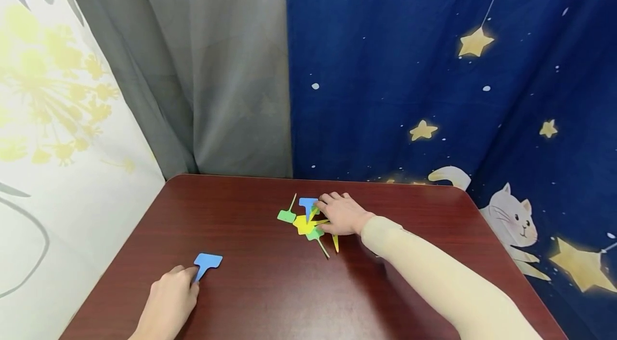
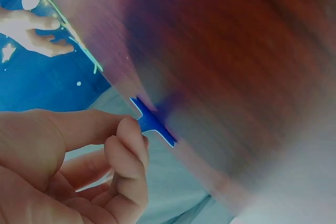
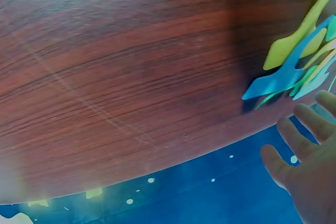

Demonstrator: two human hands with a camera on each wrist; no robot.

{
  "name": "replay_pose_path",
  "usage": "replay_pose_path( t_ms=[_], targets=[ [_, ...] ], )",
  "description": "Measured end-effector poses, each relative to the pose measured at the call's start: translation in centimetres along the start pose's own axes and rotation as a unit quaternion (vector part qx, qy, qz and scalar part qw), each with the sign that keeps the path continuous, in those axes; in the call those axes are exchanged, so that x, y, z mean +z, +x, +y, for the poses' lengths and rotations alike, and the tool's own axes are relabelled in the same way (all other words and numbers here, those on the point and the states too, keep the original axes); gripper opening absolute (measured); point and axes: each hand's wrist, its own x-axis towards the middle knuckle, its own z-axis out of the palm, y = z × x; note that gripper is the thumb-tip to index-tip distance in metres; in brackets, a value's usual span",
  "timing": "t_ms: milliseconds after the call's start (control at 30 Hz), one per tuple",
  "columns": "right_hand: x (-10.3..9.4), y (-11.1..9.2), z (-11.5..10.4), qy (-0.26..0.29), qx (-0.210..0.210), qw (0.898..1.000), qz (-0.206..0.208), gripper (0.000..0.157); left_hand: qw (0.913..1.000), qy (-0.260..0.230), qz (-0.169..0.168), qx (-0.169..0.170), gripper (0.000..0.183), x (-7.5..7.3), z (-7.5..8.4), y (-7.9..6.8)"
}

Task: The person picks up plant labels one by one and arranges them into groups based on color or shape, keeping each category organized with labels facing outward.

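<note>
My left hand (image 1: 168, 300) pinches the stem of a blue T-shaped plant label (image 1: 208, 261) between thumb and fingers, at the table's front left. The left wrist view shows the label's head (image 2: 153, 121) beyond the fingertips. Around the table's far middle lies a loose pile of similar labels: a blue one (image 1: 307, 203), green ones (image 1: 286, 216) and yellow ones (image 1: 303, 225), some overlapping. My right hand (image 1: 343, 215) reaches over the pile's right side, hiding part of it. In the right wrist view its fingers (image 3: 296, 136) are spread and grip nothing; whether they touch a label, I cannot tell.
The labels lie on a dark reddish-brown wooden table (image 1: 250, 286) with rounded far corners. A grey curtain (image 1: 236, 72) and a blue star-patterned curtain (image 1: 376, 72) hang behind its far edge. At the left stands a white patterned wall or panel (image 1: 62, 211).
</note>
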Motion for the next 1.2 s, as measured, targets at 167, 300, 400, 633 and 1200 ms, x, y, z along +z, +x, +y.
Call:
replay_pose_path(
  t_ms=[167,300,400,633,1200],
  targets=[
    [-0.5,1.2,-0.7,0.01,0.006,1.0,-0.003,0.072,1.0,0.003,-0.002,-0.002,0.024,0.1,-0.3,-0.5],
    [-0.7,1.9,-1.0,0.024,0.014,0.999,-0.023,0.083,0.9999,0.002,-0.005,-0.012,0.028,0.1,-0.4,-0.9],
    [-0.7,2.4,-1.2,0.03,0.019,0.998,-0.044,0.088,0.9999,0.006,-0.001,-0.008,0.03,0.0,-0.7,-1.1],
    [0.1,3.1,-1.1,0.038,0.03,0.997,-0.054,0.088,0.9917,0.006,0.045,0.12,0.023,0.7,-2.6,0.0],
    [0.7,3.2,-1.2,0.05,0.023,0.998,-0.043,0.074,0.9623,0.016,-0.014,0.271,0.038,1.6,-5.4,1.5]
  ],
)
